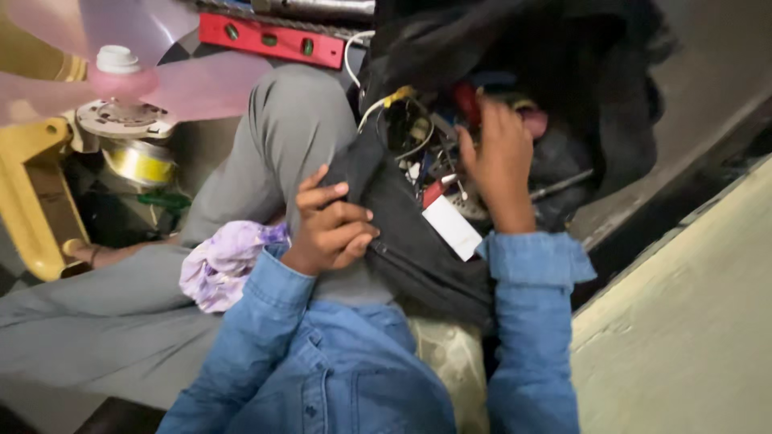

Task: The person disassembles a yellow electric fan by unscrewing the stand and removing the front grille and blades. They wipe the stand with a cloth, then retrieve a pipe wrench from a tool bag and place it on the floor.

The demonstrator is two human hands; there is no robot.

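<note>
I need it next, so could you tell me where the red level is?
In the head view, the red level lies at the top left, above the grey knee.

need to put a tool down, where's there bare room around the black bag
Free: the pale slab right of the right hand. Crowded: the black bag, full of wires and tools. The left hand grips its edge by the purple cloth; the fan fills the far left.

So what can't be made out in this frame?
Head view:
- Right hand: fingertips buried among tools in the black bag, any grasp hidden.
- Bag contents: blurred tangle of wires and tools.
- Left hand: palm side hidden against the bag edge.
- Pink fan blades: cut off by the frame edge.
</note>
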